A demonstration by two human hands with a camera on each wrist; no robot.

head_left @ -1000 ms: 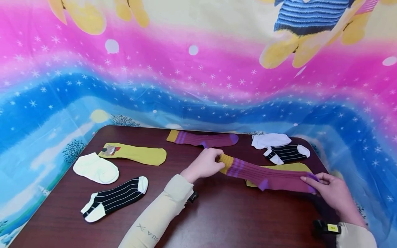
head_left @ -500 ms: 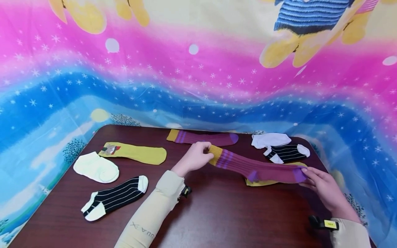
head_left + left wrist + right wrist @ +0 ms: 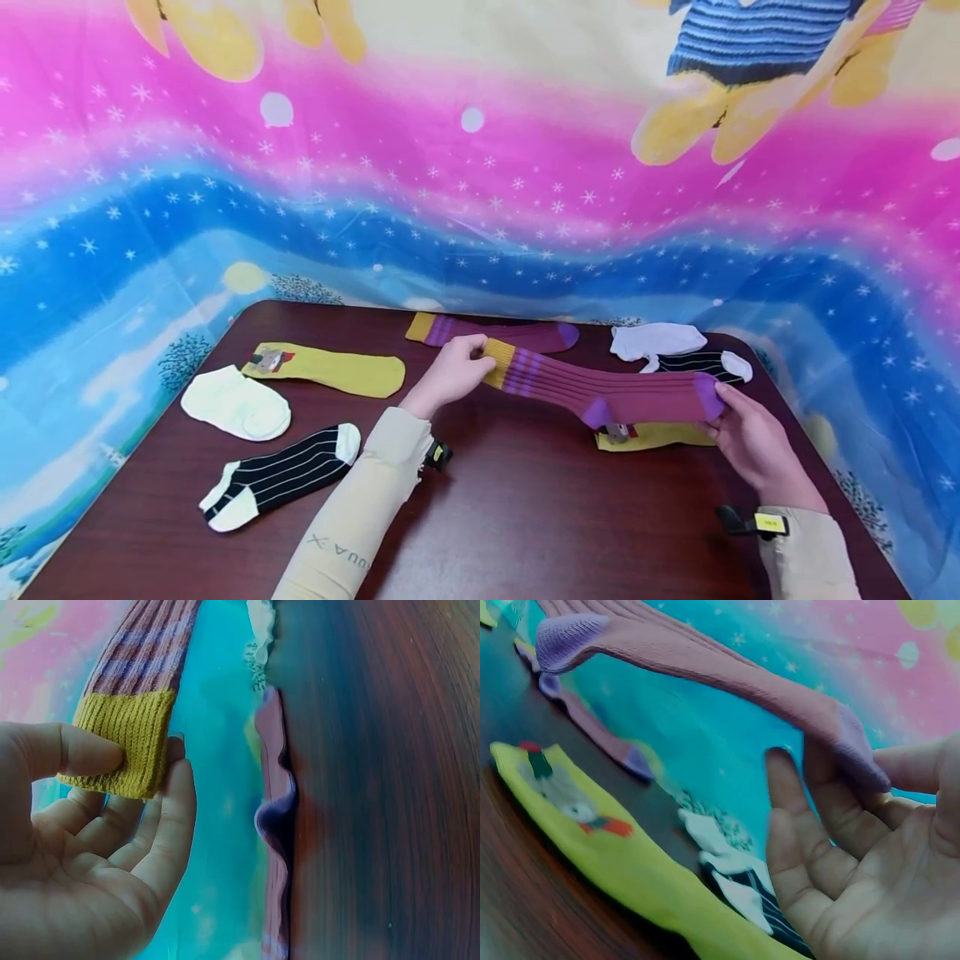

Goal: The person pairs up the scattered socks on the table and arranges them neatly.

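A maroon sock (image 3: 570,386) with a mustard cuff, purple stripes, and purple heel and toe is stretched between my two hands, above the table. My left hand (image 3: 452,372) pinches the cuff; in the left wrist view the thumb lies over the mustard ribbing (image 3: 127,739) with fingers behind it. At the toe, my right hand (image 3: 757,437) pinches the purple tip (image 3: 862,761) between thumb and fingers. Under the held sock lies a yellow sock (image 3: 660,435) with an animal-face print, partly hidden. A matching maroon sock (image 3: 510,335) lies at the table's back edge.
On the left of the dark wooden table (image 3: 510,517) lie a yellow sock (image 3: 345,372), a white sock (image 3: 236,403) and a black striped sock (image 3: 292,468). Back right are another white sock (image 3: 656,340) and black striped sock (image 3: 697,364). A printed cloth (image 3: 450,208) hangs behind.
Both hands have carried the maroon sock left and slightly up, still stretched between them. The animal print on the yellow sock below has come into view. The other socks lie as before.
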